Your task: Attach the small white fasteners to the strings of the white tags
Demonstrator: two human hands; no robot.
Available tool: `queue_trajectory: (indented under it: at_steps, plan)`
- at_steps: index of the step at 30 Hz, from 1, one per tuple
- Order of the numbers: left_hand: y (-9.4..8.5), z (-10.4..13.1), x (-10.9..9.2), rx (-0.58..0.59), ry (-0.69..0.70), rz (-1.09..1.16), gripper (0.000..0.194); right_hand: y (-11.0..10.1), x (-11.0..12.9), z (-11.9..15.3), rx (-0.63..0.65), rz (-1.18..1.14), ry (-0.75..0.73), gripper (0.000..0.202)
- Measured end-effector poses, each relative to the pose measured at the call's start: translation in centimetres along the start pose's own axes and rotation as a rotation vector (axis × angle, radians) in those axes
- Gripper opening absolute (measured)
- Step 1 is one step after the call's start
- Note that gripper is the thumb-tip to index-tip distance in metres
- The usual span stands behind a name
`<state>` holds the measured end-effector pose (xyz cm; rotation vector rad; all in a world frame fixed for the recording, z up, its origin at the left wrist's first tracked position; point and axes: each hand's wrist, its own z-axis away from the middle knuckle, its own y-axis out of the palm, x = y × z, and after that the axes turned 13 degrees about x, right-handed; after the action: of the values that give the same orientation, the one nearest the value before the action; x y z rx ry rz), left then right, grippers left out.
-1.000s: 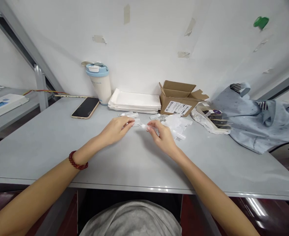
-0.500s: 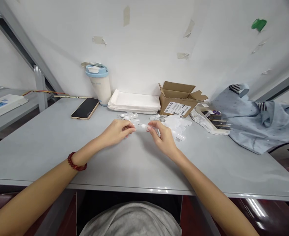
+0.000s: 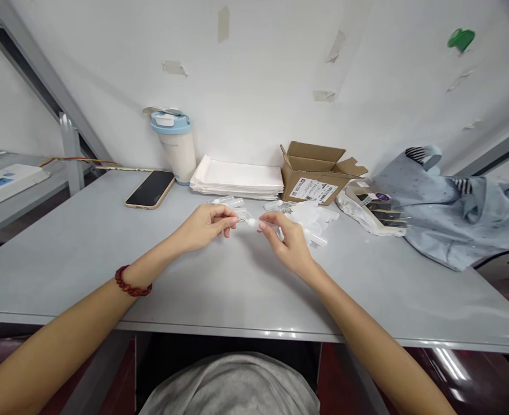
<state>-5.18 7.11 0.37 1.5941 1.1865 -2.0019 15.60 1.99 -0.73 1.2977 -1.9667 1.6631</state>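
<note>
Just above the grey table [image 3: 245, 288], my right hand [image 3: 283, 239] pinches a small white-tipped piece [image 3: 253, 222], its tip facing left. My left hand [image 3: 215, 223] is closed at thumb and forefinger on a thin, pin-like item that reaches toward that tip; it is too small to make out well. Behind my left hand lie small clear bottles with white tips [image 3: 236, 202]. A loose pile of white and clear plastic pieces [image 3: 312, 214] spreads behind and right of my right hand, with another clear bottle [image 3: 318, 239] at its front.
Along the wall stand a phone [image 3: 150, 189] lying flat, a blue-lidded cup [image 3: 178, 153], a stack of white paper [image 3: 241, 178] and an open cardboard box [image 3: 317, 178]. A plastic-wrapped package [image 3: 373, 210] and light blue cloth [image 3: 462, 213] are at the right.
My left hand has shifted slightly left and its fingers have turned a little. My right hand keeps its pinch on the white-tipped piece, nearly in place.
</note>
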Motion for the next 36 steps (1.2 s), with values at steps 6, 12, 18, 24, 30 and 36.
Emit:
queue_trajectory:
  at_steps: [6, 12, 18, 24, 30, 36]
  plan:
    - [0.0, 0.1, 0.0, 0.001, 0.005, -0.006, 0.024, 0.1, 0.0, 0.0, 0.010, 0.003, 0.001, 0.017]
    - [-0.1, 0.1, -0.1, 0.003, 0.017, -0.025, 0.024, 0.1, 0.1, 0.0, 0.026, 0.006, -0.001, 0.016]
    - [0.1, 0.1, 0.0, -0.003, 0.045, -0.098, 0.022, 0.1, 0.1, 0.0, 0.053, 0.045, -0.012, 0.016]
    - [0.2, 0.1, 0.4, 0.019, 0.062, -0.218, 0.021, 0.0, -0.4, -0.1, 0.121, 0.104, -0.043, 0.016]
    - [0.2, 0.1, 0.6, 0.058, 0.090, -0.321, 0.020, 0.2, -0.6, -0.2, 0.185, 0.137, -0.035, 0.016]
    - [0.7, 0.2, 0.7, 0.071, 0.096, -0.394, 0.020, 0.6, -0.8, -0.1, 0.210, 0.160, -0.055, 0.015]
